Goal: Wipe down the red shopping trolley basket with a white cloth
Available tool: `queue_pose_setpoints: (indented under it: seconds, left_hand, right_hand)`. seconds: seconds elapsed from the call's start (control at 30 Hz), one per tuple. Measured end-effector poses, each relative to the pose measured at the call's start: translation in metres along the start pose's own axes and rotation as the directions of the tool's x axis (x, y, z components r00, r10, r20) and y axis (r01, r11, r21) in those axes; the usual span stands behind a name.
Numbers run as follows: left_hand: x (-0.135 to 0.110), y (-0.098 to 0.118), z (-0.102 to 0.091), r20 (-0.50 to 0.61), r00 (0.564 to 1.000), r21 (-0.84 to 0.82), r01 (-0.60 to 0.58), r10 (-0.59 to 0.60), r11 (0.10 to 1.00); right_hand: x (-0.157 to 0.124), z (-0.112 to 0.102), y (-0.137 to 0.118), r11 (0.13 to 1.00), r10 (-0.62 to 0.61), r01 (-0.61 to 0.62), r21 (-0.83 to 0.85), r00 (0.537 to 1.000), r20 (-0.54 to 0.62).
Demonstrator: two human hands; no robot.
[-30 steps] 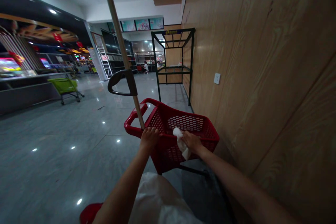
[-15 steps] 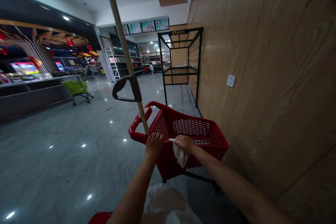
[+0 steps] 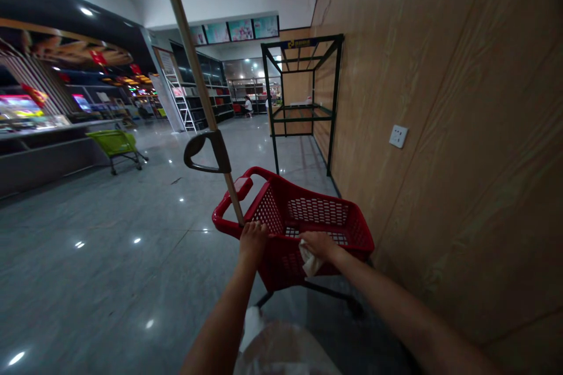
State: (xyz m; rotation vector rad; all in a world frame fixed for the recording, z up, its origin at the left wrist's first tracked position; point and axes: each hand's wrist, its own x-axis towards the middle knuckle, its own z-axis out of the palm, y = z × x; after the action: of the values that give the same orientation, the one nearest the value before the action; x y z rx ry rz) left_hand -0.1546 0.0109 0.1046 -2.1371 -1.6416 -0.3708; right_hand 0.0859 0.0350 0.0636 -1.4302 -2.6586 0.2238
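Observation:
A red plastic shopping cart basket (image 3: 308, 228) with a mesh wall sits in front of me on a low wheeled frame. My right hand (image 3: 317, 245) is shut on a white cloth (image 3: 310, 261) against the basket's near rim. My left hand (image 3: 253, 243) grips the same rim at its near left corner, just beside the foot of a tall tan pole (image 3: 193, 64). That pole carries a black loop handle (image 3: 206, 152). A white bag (image 3: 281, 348) lies below my arms, close to my body.
A wood-panelled wall (image 3: 440, 158) with a white socket (image 3: 398, 136) runs along the right. Ahead stands a black metal shelf frame (image 3: 303, 88). A green cart (image 3: 116, 143) stands on the polished floor at left, and a seated person (image 3: 248, 106) is far off.
The view has swung slightly, and the basket sits a little lower and left. My right hand has shifted along the rim, with less of the cloth showing below it.

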Motion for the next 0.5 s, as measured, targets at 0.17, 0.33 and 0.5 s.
queue_pose_setpoints:
  seconds: [0.17, 0.33, 0.5]
  left_hand:
    - [0.004, -0.025, 0.010, -0.020, 1.000, 0.044, 0.003, -0.002, 0.999]
    - [0.005, -0.028, 0.015, -0.027, 0.998, 0.094, 0.061, -0.059, 0.994]
    - [0.013, -0.025, 0.019, -0.001, 0.997, 0.107, 0.080, -0.081, 0.991]
  right_hand:
    - [0.038, 0.002, -0.027, 0.995, -0.061, 0.066, 0.077, 0.996, -0.069]
    - [0.065, 0.007, -0.034, 0.973, -0.053, 0.093, 0.212, 0.981, -0.188]
    - [0.052, 0.006, 0.023, 0.989, -0.021, 0.032, 0.146, 0.997, -0.074]
